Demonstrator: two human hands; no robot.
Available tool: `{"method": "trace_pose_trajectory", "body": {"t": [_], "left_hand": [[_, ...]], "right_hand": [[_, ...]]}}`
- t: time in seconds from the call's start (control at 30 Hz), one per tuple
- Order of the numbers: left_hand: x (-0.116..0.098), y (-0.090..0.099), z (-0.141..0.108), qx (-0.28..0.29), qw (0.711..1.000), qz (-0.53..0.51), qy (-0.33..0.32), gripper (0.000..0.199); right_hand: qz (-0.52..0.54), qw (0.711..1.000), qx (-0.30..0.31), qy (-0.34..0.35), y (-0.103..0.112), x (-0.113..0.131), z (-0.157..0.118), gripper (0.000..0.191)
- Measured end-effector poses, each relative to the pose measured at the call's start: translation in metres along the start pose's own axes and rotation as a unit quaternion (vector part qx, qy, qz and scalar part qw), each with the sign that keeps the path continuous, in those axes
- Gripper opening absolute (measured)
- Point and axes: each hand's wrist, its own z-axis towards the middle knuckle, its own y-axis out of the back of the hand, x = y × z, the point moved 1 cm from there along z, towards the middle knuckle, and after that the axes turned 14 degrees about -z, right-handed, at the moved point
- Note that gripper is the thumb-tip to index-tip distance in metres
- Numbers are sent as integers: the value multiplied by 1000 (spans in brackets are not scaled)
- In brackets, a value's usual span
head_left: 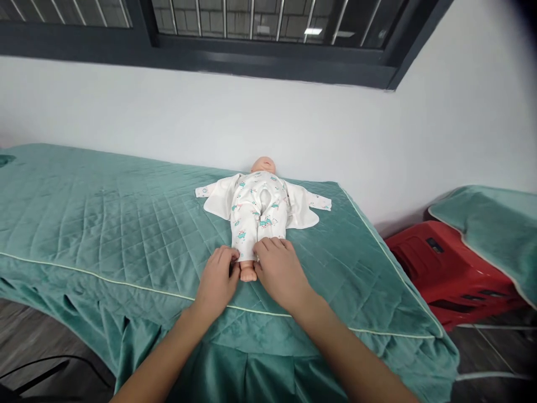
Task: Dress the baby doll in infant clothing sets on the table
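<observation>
A baby doll (263, 164) lies on its back on the green quilted bed cover, its head toward the wall. It wears white printed trousers (243, 224), and a white top (220, 198) is spread out under it with the sleeves stretched to both sides. My left hand (218, 277) has its fingers closed on the trouser cuff at the left ankle in view. From the other side, my right hand (281, 271) pinches near the same cuff and covers the other leg's end. One bare foot (248, 272) shows between my hands.
The green bed cover (104, 224) extends far to the left. A white wall (168, 117) and a barred window (268, 22) are behind the bed. At right stands a red plastic stool (457, 268) partly under green cloth.
</observation>
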Motion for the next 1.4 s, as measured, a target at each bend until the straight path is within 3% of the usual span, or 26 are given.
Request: {"method": "trace_pose_trajectory", "body": {"t": [0.1, 0.2, 0.33, 0.47, 0.57, 0.67, 0.8, 0.87, 0.97, 1.1, 1.23, 1.4], "left_hand": [[-4, 2, 1, -16, 999, -39, 12, 13], [-14, 11, -2, -17, 996, -90, 10, 11], [-29, 27, -8, -29, 990, -135, 10, 8], [-30, 33, -16, -40, 991, -125, 22, 6], [-23, 28, -22, -16, 995, -93, 36, 6], [-24, 23, -26, -17, 999, -43, 0, 11], [-46, 16, -20, -11, 995, 32, -90, 18], [-57, 8, -12, 22, 989, 95, -111, 25], [-66, -8, 2, 53, 972, 200, -114, 26], [-63, -29, 17, 58, 951, 281, -118, 25], [-60, -34, 23, 52, 949, 293, -109, 23], [-66, -24, 19, 18, 973, 210, -92, 16]], "right_hand": [[-21, 1000, -13, -2, -8, 6, 3, 13], [25, 999, -35, -11, -8, 7, 1, 10], [83, 993, -78, -23, 10, 9, -10, 7], [59, 996, -69, 11, 23, 17, -23, 7], [57, 997, -52, 22, 19, 20, -31, 10], [111, 991, -70, 4, 12, 13, -41, 15], [239, 954, -138, -116, -4, -10, -54, 28], [275, 937, -135, -167, -15, -20, -59, 30], [279, 933, -102, -203, -30, -26, -61, 23], [250, 944, -91, -197, -41, -24, -55, 15], [240, 946, -92, -199, -45, -28, -48, 16], [257, 946, -127, -150, -18, -30, -51, 17]]}}
